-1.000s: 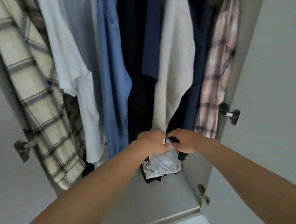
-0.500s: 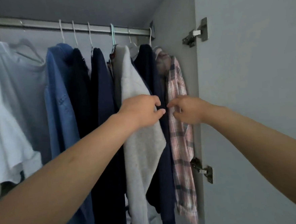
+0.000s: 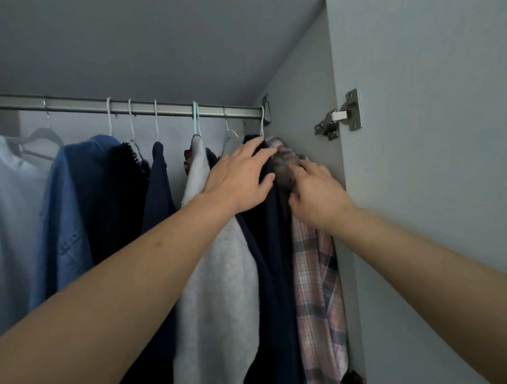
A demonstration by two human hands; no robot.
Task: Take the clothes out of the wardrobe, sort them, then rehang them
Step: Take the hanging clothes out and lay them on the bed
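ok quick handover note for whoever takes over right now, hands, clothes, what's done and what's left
Left hand: open, fingers spread on the shoulder of the dark navy garment, pressing it leftward.
Right hand: fingers curled into the collar area of the pink plaid shirt, last at the right end of the metal rail; a firm grip cannot be confirmed.
Clothes: all still hung, including the grey sweatshirt, blue denim shirt and white T-shirt.
Done: nothing visibly removed.
Left: unhook the plaid shirt, take out the rest, sort, rehang.
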